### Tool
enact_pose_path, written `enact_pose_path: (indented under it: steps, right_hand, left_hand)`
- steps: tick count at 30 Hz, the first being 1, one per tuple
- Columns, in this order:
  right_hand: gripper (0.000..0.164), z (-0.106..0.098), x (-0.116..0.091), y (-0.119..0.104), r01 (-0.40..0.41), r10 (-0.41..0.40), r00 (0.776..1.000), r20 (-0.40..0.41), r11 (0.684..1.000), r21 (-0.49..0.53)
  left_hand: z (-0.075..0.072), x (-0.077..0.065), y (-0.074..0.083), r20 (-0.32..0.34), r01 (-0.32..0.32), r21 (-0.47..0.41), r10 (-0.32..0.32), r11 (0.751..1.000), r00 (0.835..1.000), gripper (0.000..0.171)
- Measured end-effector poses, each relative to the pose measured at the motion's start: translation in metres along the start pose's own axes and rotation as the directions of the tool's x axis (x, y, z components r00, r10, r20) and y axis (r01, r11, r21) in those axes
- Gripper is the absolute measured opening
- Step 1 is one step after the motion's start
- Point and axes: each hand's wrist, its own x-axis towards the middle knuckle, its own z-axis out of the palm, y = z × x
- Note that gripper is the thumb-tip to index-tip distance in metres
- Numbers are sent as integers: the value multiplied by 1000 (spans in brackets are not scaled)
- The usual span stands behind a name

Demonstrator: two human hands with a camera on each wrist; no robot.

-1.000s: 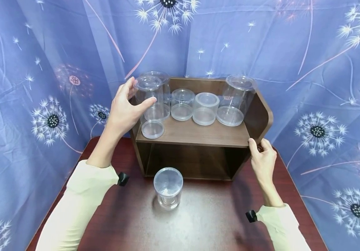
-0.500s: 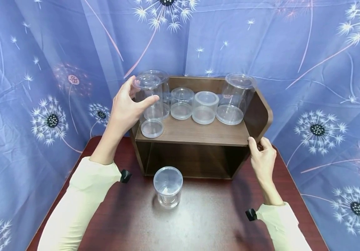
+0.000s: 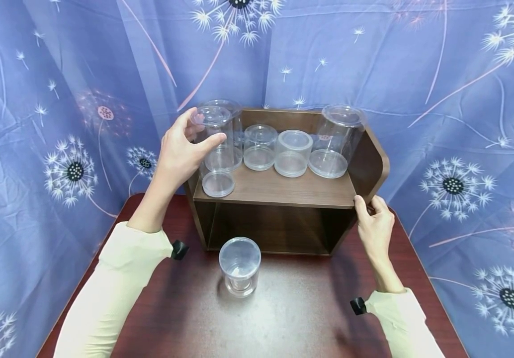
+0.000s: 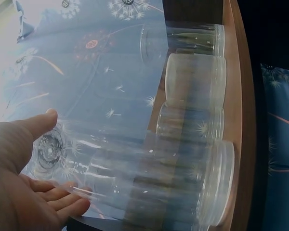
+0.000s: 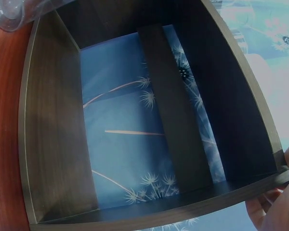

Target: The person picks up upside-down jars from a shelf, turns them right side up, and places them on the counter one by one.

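Note:
A tall clear jar (image 3: 218, 185) stands upright on the front left of a brown two-level shelf's (image 3: 279, 193) upper board. My left hand (image 3: 180, 155) holds it near its top, thumb across the front and fingers around the left side. In the left wrist view, the fingers (image 4: 70, 199) and thumb are spread around the jar's upper end; exact contact is hard to see through the clear wall. My right hand (image 3: 375, 229) pinches the shelf's right side at the front edge of the upper board. Its fingertips are partly hidden behind the side panel.
Behind the held jar is another tall clear jar (image 3: 237, 127). Two short jars (image 3: 259, 161) (image 3: 292, 166) and a wide tall jar (image 3: 328, 164) line the back. A lidded clear container (image 3: 240, 263) stands on the red-brown table (image 3: 293, 308) before the shelf.
The held jar shifts very slightly with my left hand on the upper board, its base staying near the front left. My right hand keeps its place on the shelf.

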Motion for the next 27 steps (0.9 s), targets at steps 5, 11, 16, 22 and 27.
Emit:
enact_pose_path:
  steps: [5, 11, 16, 22, 27]
  right_hand:
    - [22, 0, 0, 1, 0, 0, 1000, 1, 1000, 1]
    - [21, 0, 0, 0, -7, 7, 1000, -1, 1000, 0]
    - [22, 1, 0, 0, -5, 5, 1000, 1, 1000, -3]
    - [21, 1, -1, -1, -4, 4, 1000, 3, 1000, -4]
    - [20, -1, 0, -1, -7, 7, 1000, 1, 1000, -6]
  left_hand:
    - [-1, -4, 6, 51, 6, -76, -2, 997, 999, 86]
    - [0, -14, 17, 97, 4, -132, 9, 991, 995, 84]
    - [0, -23, 22, 115, 7, -182, 14, 983, 993, 81]
    - [2, -35, 24, 146, 12, -235, 23, 972, 989, 75]
    - [7, -47, 24, 159, -24, -291, 73, 957, 985, 73]
